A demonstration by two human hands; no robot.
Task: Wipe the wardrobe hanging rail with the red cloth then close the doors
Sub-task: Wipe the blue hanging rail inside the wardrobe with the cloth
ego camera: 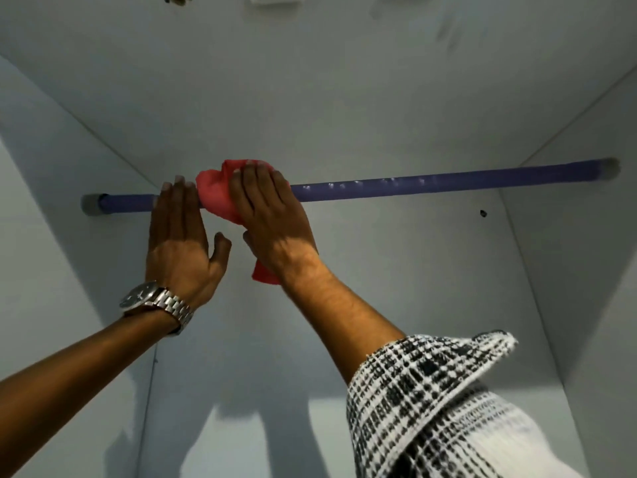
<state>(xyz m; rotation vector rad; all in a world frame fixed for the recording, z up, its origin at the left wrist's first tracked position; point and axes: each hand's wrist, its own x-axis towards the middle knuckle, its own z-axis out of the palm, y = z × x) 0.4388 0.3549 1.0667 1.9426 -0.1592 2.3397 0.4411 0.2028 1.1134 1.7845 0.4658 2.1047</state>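
Observation:
A purple hanging rail [396, 186] runs across the white wardrobe from a grey end socket at the left to one at the right. The red cloth [215, 194] is bunched over the rail left of its middle. My right hand [272, 222] lies over the cloth and presses it on the rail, and a corner of the cloth hangs below the wrist. My left hand [181, 236], with a metal watch on the wrist, rests flat against the rail just left of the cloth, fingers straight and together. The doors are out of view.
White wardrobe walls close in on the left [41, 236] and right [579, 253], with the top panel [310, 81] above the rail. A small dark hole [483, 213] marks the back panel. A checked black and white sleeve [431, 391] covers my right forearm.

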